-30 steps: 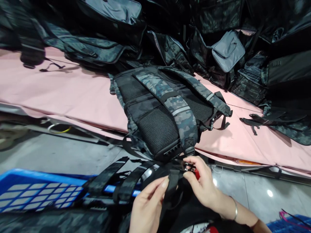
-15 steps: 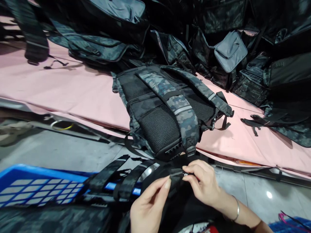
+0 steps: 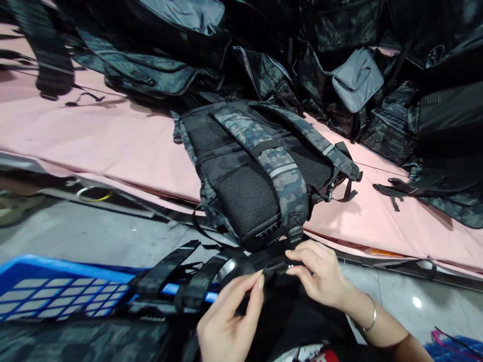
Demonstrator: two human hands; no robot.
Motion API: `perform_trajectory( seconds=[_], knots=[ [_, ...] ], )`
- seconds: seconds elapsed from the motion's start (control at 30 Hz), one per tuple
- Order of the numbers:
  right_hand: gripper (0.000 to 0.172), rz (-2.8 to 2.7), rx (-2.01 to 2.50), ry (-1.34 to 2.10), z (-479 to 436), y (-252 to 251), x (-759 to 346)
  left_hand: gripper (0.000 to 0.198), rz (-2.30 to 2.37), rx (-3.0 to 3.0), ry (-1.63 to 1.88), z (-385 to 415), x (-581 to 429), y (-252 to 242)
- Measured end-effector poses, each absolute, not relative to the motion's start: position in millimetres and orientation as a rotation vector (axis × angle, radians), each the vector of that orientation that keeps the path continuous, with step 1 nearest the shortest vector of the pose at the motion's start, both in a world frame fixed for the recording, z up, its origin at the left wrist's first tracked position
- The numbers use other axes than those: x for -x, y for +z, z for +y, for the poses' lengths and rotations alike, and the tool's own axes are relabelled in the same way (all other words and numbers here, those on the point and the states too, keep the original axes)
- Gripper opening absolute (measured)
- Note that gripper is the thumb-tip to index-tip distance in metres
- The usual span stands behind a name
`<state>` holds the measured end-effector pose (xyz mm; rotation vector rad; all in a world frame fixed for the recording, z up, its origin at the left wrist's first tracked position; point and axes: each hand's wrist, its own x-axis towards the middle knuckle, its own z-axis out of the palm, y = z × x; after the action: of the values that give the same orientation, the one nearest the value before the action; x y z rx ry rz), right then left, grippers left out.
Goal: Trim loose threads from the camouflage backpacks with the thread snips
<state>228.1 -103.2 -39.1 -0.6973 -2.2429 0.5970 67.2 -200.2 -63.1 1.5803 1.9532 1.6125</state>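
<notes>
A camouflage backpack (image 3: 247,198) lies with its black mesh back and two shoulder straps facing up, its lower end towards me. Just below it, my left hand (image 3: 234,314) pinches the end of a thin dark strap (image 3: 274,266) between thumb and forefinger. My right hand (image 3: 320,274), with a silvery bangle on the wrist, is closed at the strap's other end on a small black piece (image 3: 290,265) with pale marks, perhaps a buckle. Its shape is mostly hidden by the fingers and lost against the black background.
The backpack rests on a pink-covered table (image 3: 113,146). More camouflage bags (image 3: 151,75) crowd its far side. At lower left, another bag with straps (image 3: 196,286) lies over a blue plastic basket (image 3: 75,269). A blue item with a pink cord (image 3: 453,347) is at lower right.
My right hand has shifted slightly to the right, and its thumb and forefinger are a little further apart. My left hand has moved slightly left and keeps its pinch. The backpack has stayed put.
</notes>
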Motion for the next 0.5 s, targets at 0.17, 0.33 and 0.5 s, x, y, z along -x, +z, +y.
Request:
perform_trajectory(
  seconds=[0.17, 0.33, 0.5],
  knots=[
    [0.017, -2.349, 0.624, 0.516, -96.2, -32.6, -232.1, 0.009, 1.929, -1.677, 1.560, -197.9, -65.2, -58.9],
    [0.014, -2.344, 0.591, 0.540, -94.0, -31.1, -232.1, 0.006, 1.901, -1.656, 1.498, -197.4, -63.7, -57.3],
    [0.010, -2.167, 0.582, 0.744, -96.2, -34.6, -235.6, 0.009, 1.903, -1.711, 1.513, -195.2, -56.5, -57.7]
  ],
)
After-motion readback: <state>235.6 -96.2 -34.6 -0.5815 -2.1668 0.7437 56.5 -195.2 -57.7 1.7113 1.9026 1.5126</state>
